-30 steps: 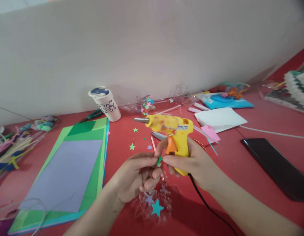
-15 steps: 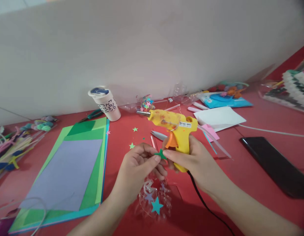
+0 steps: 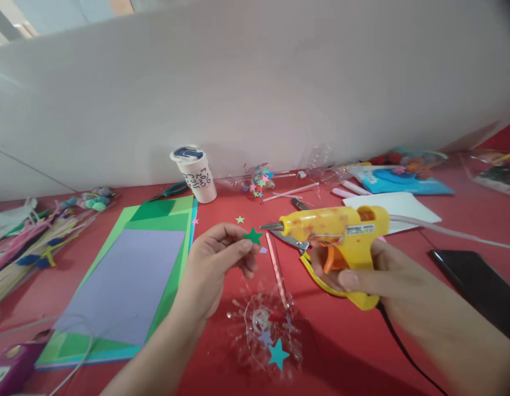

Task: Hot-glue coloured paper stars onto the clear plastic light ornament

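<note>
My left hand (image 3: 216,263) pinches a small dark green paper star (image 3: 253,236) between thumb and fingers, held up above the red table (image 3: 354,346). My right hand (image 3: 374,275) grips a yellow glue gun (image 3: 341,231) with an orange trigger. Its metal nozzle points left and ends just right of the star. Below both hands lies a clear plastic flower-shaped piece (image 3: 263,330) with several small stars stuck on it, a teal one nearest me.
Stacked green and lilac paper sheets (image 3: 123,280) lie at left, pipe cleaners (image 3: 28,247) beyond them. A white cup (image 3: 195,173), scissors (image 3: 290,239), loose stars (image 3: 261,181), white paper (image 3: 395,206) and a black phone (image 3: 477,280) surround the work spot. A wall stands behind.
The two hands have come apart. My right hand let go of the star and turned the glue gun level, nozzle toward the star. The view shifted.
</note>
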Demonstrator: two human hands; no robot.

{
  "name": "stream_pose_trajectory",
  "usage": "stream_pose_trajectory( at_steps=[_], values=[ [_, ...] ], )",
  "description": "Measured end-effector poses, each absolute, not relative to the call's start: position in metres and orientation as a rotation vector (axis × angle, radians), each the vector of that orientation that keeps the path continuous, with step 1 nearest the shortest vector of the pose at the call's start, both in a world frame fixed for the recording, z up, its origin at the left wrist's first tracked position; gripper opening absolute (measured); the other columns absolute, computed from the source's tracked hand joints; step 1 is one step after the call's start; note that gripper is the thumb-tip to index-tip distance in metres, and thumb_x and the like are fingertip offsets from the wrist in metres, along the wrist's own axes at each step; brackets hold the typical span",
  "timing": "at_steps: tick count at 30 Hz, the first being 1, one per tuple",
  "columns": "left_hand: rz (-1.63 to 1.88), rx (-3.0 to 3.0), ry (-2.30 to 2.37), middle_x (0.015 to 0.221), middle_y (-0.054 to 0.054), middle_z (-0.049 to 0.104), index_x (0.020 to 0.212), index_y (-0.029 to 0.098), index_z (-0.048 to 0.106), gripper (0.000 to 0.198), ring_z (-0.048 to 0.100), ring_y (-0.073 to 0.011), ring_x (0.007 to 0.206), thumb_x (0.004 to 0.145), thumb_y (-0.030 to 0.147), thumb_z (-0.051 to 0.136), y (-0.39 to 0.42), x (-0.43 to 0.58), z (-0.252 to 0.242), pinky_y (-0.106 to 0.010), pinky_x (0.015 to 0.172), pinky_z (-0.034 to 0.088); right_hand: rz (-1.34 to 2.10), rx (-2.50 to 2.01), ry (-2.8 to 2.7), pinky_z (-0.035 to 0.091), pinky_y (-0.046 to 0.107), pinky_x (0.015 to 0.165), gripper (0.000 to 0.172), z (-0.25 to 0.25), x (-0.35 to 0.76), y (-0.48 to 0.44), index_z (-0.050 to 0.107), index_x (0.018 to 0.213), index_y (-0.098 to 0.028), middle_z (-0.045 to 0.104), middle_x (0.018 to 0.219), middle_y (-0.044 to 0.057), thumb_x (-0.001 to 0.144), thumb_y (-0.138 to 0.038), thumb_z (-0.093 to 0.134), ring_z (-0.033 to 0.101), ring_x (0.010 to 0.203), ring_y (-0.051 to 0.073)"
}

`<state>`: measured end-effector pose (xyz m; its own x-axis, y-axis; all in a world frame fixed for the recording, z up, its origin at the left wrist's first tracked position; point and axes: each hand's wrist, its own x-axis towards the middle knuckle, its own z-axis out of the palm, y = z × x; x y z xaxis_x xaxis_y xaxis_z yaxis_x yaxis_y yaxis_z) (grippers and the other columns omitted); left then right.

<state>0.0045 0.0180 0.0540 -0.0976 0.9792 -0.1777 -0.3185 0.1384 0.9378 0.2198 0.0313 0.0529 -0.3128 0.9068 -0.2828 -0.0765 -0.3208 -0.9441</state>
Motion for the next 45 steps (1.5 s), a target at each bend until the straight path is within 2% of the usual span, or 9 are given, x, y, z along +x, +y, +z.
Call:
stream_pose_trajectory(
  at_steps=[6, 10, 14, 17, 19, 30, 38, 42, 45],
  values=[
    [1.298, 0.792, 1.159, 0.051, 0.003, 0.064, 0.071, 0.017, 0.055, 0.014, 0.051, -0.0053, 0.037, 0.068, 0.019, 0.069, 0.019, 0.001, 0.053, -0.013, 0.035, 0.037, 1.775, -1.105, -1.302, 0.042, 0.025, 0.048, 0.017, 0.049, 0.220, 0.030, 0.067, 0.066, -0.021, 0.062, 0.064, 0.001, 0.066, -0.037, 0.072, 0.049, 0.047, 0.011],
    [1.309, 0.808, 1.164, 0.053, 0.003, 0.064, 0.072, 0.016, 0.055, 0.015, 0.051, -0.0049, 0.037, 0.069, 0.019, 0.069, 0.019, 0.001, 0.052, -0.013, 0.035, 0.036, 1.454, -1.443, -1.318, 0.046, 0.026, 0.050, 0.024, 0.049, 0.218, 0.024, 0.070, 0.076, -0.023, 0.066, 0.069, 0.003, 0.066, -0.045, 0.072, 0.058, 0.059, 0.016],
    [1.339, 0.851, 1.169, 0.056, 0.002, 0.067, 0.073, 0.016, 0.055, 0.014, 0.056, -0.0069, 0.041, 0.069, 0.016, 0.068, 0.020, 0.000, 0.053, -0.015, 0.038, 0.042, 1.207, -1.537, -1.454, 0.051, 0.032, 0.051, 0.035, 0.048, 0.214, 0.016, 0.071, 0.073, -0.024, 0.067, 0.066, 0.005, 0.071, -0.058, 0.061, 0.061, 0.060, 0.022],
    [1.357, 0.891, 1.186, 0.055, 0.003, 0.066, 0.075, 0.017, 0.054, 0.014, 0.057, -0.0075, 0.040, 0.070, 0.014, 0.067, 0.019, 0.001, 0.053, -0.015, 0.038, 0.043, 1.055, -1.472, -1.503, 0.056, 0.036, 0.063, 0.029, 0.050, 0.208, 0.010, 0.073, 0.078, -0.027, 0.071, 0.071, 0.005, 0.069, -0.052, 0.063, 0.065, 0.069, 0.027],
    [1.367, 0.914, 1.201, 0.055, 0.003, 0.065, 0.075, 0.017, 0.053, 0.014, 0.057, -0.0077, 0.041, 0.070, 0.013, 0.065, 0.018, 0.002, 0.053, -0.016, 0.038, 0.043, 1.024, -1.496, -1.471, 0.057, 0.038, 0.067, 0.027, 0.051, 0.203, 0.007, 0.073, 0.071, -0.027, 0.072, 0.068, 0.005, 0.065, -0.053, 0.065, 0.065, 0.067, 0.028],
    [1.373, 0.933, 1.267, 0.053, 0.003, 0.064, 0.073, 0.018, 0.052, 0.013, 0.059, -0.0094, 0.041, 0.068, 0.014, 0.064, 0.017, 0.005, 0.055, -0.018, 0.039, 0.046, 0.893, -1.546, -1.631, 0.051, 0.034, 0.048, 0.030, 0.044, 0.205, 0.013, 0.065, 0.062, -0.025, 0.062, 0.053, 0.002, 0.069, -0.053, 0.058, 0.056, 0.048, 0.023],
    [1.349, 0.929, 1.269, 0.051, 0.004, 0.063, 0.072, 0.018, 0.052, 0.014, 0.058, -0.0092, 0.040, 0.068, 0.012, 0.063, 0.016, 0.004, 0.054, -0.017, 0.039, 0.046, 0.918, -1.588, -1.543, 0.052, 0.034, 0.058, 0.029, 0.049, 0.199, 0.011, 0.065, 0.061, -0.026, 0.064, 0.055, 0.002, 0.068, -0.053, 0.056, 0.058, 0.055, 0.023],
    [1.348, 0.940, 1.257, 0.052, 0.004, 0.064, 0.073, 0.018, 0.052, 0.013, 0.058, -0.0091, 0.040, 0.069, 0.012, 0.063, 0.016, 0.004, 0.054, -0.017, 0.039, 0.046, 0.900, -1.584, -1.583, 0.051, 0.033, 0.053, 0.030, 0.049, 0.199, 0.011, 0.060, 0.054, -0.025, 0.058, 0.050, 0.001, 0.066, -0.054, 0.058, 0.052, 0.048, 0.022],
    [1.346, 0.940, 1.251, 0.052, 0.004, 0.064, 0.073, 0.018, 0.052, 0.013, 0.059, -0.0094, 0.040, 0.069, 0.013, 0.063, 0.016, 0.004, 0.054, -0.018, 0.039, 0.047, 0.910, -1.583, -1.543, 0.053, 0.034, 0.057, 0.032, 0.049, 0.198, 0.011, 0.059, 0.053, -0.026, 0.056, 0.048, 0.001, 0.065, -0.056, 0.059, 0.051, 0.048, 0.022]
  ],
)
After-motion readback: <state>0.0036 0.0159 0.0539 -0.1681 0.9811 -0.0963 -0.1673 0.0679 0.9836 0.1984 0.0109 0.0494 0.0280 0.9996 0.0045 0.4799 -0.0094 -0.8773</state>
